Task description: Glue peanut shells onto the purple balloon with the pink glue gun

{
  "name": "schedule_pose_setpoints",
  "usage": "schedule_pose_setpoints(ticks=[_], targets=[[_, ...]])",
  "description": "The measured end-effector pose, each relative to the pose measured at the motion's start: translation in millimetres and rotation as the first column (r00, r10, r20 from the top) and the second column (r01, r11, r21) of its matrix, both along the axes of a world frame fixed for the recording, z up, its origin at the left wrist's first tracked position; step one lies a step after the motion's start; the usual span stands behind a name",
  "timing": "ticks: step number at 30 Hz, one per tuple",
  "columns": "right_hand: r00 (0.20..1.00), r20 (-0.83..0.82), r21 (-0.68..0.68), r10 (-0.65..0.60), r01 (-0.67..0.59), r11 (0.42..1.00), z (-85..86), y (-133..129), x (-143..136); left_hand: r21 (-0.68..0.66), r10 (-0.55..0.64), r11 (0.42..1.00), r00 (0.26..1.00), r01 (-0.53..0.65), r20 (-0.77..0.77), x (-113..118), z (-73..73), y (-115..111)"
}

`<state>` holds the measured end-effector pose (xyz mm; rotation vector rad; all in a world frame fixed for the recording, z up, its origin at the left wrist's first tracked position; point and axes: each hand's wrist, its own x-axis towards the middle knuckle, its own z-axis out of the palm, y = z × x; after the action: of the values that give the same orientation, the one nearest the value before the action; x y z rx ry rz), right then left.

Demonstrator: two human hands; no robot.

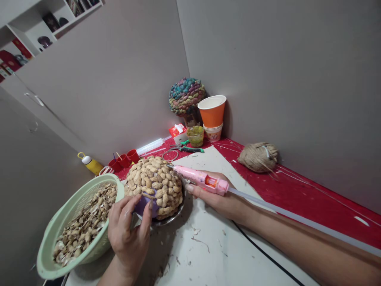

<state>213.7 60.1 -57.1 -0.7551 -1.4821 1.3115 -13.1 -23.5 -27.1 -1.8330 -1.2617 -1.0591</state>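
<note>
A ball (154,180) covered in peanut shells rests in a metal bowl (168,221), with a bare purple patch (152,213) on its near side. My left hand (129,226) pinches a peanut shell (148,196) between thumb and fingers, right at that patch. In my right hand (218,196) is a pink hot glue gun (199,177), its nozzle over the upper right of the ball. A long clear glue stick (268,206) sticks out of its back end. Left of the ball stands a green colander (47,254) with many loose peanut shells (86,226).
Behind are small red cups (123,161), green-handled pliers (190,149), glue sticks (151,146), a colourful shell-covered tree (187,97) and orange paper cups (212,113). A twine bundle (258,157) lies right on the red cloth (312,194). A black cord (262,251) crosses the white board (229,254).
</note>
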Motion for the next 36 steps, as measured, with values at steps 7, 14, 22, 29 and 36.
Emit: schedule_pose_setpoints(ticks=[7, 14, 22, 29, 36], targets=[[0.999, 0.007, 0.009, 0.041, -0.041, 0.999, -0.6, 0.6, 0.3, -0.014, -0.001, 1.000, 1.000, 0.002, 0.024, -1.3, -0.2, 0.3], [0.999, 0.053, 0.064, 0.000, -0.003, 0.998, -1.4, 0.7, 1.3, -0.006, 0.011, 1.000, 0.999, -0.011, 0.035, 3.1, 1.0, 2.2], [1.000, 0.017, 0.104, 0.013, -0.014, 0.994, 0.2, 0.6, 0.1, 0.026, 0.000, 1.000, 1.000, -0.001, 0.025, 2.9, -1.2, -0.2], [0.999, 0.032, 0.110, 0.003, -0.007, 0.994, -0.9, -0.4, 0.2, 0.018, 0.021, 1.000, 0.999, -0.022, 0.049, 1.5, -1.4, 0.8], [0.998, 0.053, 0.159, -0.044, 0.035, 0.987, -4.6, 0.4, -1.0, 0.001, 0.048, 0.999, 0.997, -0.048, 0.063, 5.6, 2.4, 4.3]])
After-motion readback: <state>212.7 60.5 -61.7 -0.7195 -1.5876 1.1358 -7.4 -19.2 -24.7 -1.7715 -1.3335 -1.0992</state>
